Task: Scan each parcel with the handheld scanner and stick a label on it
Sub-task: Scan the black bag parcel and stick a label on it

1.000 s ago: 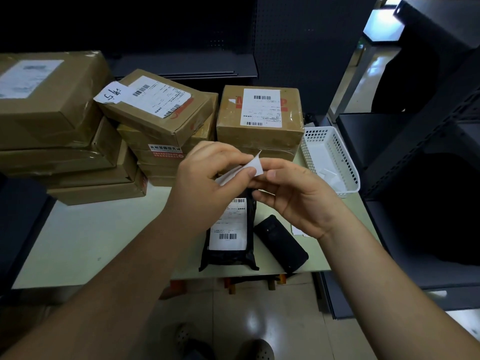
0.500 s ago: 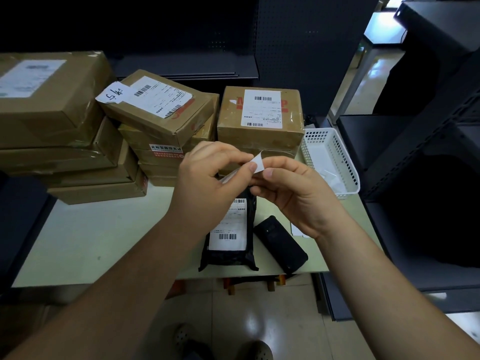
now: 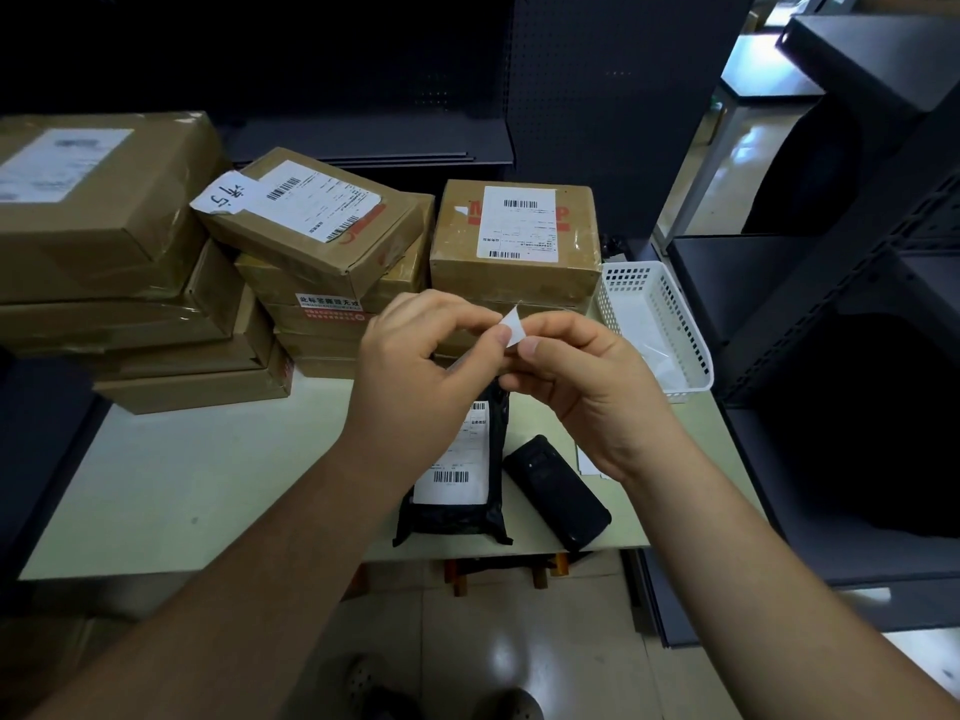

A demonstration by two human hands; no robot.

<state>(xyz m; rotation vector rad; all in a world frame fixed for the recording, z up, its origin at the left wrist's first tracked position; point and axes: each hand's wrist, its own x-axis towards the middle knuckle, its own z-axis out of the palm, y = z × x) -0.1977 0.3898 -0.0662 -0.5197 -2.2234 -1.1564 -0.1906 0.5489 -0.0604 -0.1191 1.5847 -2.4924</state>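
Top of black parcel (image 3: 451, 517) hidden, far-left box (image 3: 78, 215) cut off at edge

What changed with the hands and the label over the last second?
The left hand and right hand kept pinching the label above the black parcel. Less of it shows between the fingers now. The parcel, scanner, cardboard boxes and basket stayed put.

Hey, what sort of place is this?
Likely a parcel depot or pickup point: stacked brown cardboard boxes with barcoded shipping labels, a black handheld scanner on the pale table, and a small white sticker label pinched between the left hand and right hand.
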